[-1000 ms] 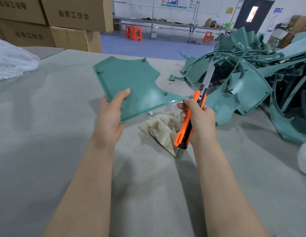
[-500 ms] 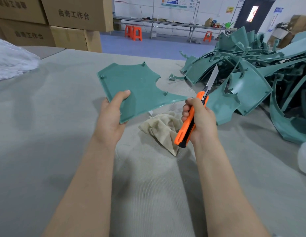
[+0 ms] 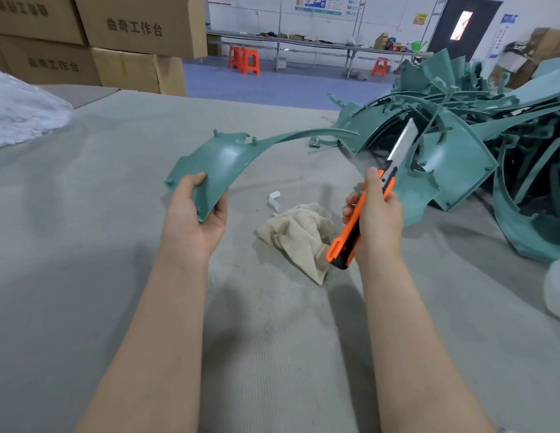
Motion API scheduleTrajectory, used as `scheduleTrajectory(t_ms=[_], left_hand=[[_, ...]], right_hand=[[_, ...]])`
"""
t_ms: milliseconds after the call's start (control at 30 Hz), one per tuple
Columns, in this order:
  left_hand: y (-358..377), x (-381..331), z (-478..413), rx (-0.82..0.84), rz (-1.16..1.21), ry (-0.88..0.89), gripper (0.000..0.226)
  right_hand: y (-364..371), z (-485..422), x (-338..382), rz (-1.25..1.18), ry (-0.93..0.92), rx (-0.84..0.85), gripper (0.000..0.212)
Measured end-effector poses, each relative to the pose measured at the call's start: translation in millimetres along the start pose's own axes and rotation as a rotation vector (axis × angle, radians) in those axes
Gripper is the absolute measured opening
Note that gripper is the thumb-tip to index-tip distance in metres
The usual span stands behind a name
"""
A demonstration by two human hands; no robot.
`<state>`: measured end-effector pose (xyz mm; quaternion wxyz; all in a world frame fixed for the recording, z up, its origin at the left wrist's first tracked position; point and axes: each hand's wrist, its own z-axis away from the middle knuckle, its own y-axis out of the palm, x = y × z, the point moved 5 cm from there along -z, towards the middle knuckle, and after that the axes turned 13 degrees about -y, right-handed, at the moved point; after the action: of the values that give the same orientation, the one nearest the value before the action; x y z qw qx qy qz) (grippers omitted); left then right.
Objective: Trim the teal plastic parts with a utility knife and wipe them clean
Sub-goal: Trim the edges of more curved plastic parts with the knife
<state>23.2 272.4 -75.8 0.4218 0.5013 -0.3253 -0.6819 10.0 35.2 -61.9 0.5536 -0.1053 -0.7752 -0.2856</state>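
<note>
1. The teal part [image 3: 224, 162] is held in the air above the worktop [image 3: 110, 276], hollow side up. Its thin curved arm reaches toward the right, and nothing is touching it but one hand.
2. The near corner is gripped by the left hand [image 3: 194, 220], with the thumb on the upper face and the fingers curled underneath. Only one end is supported, so flex at the far arm is likely. A hold nearer the edge being trimmed is advised, or the part can be braced on the worktop.
3. The utility knife [image 3: 350, 235] is gripped by the right hand [image 3: 377, 220], which is wrapped round the orange handle with the thumb up by the slider. The blade [image 3: 400, 145] is extended long, points up and away, and is apart from the part.
4. A shorter blade extension is suggested, as less chatter and less snap risk are expected. Strokes should be directed away from the left hand, at a shallow angle, so that flash is shaved rather than the face gouged.
5. The cloth [image 3: 297, 232] lies crumpled on the worktop between the hands, handy for the wipe. A white scrap [image 3: 274, 198] lies just beside it.
6. The pile of teal parts [image 3: 460, 157] sits close behind the knife, so the tip should be kept clear of it.
</note>
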Motion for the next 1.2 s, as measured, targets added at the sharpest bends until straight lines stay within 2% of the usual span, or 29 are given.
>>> scheduleTrajectory(t_ms=[100,200,500,800,1200], left_hand=[[-1,1,-1,-0.008,0.001,-0.030,0.011],[-1,2,-1,-0.005,-0.010,-0.050,0.016],[1,4,4,0.000,-0.029,-0.065,0.024],[1,4,3,0.038,-0.015,-0.101,0.014],[-1,3,2,0.042,-0.011,-0.141,0.018]], right_hand=[[8,4,1,0.095,-0.047,0.080,0.036],[12,7,2,0.136,-0.068,0.118,0.036],[5,5,0,0.121,-0.028,0.106,0.039],[8,6,2,0.055,-0.001,0.138,0.040],[14,9,3,0.073,-0.020,0.179,0.039]])
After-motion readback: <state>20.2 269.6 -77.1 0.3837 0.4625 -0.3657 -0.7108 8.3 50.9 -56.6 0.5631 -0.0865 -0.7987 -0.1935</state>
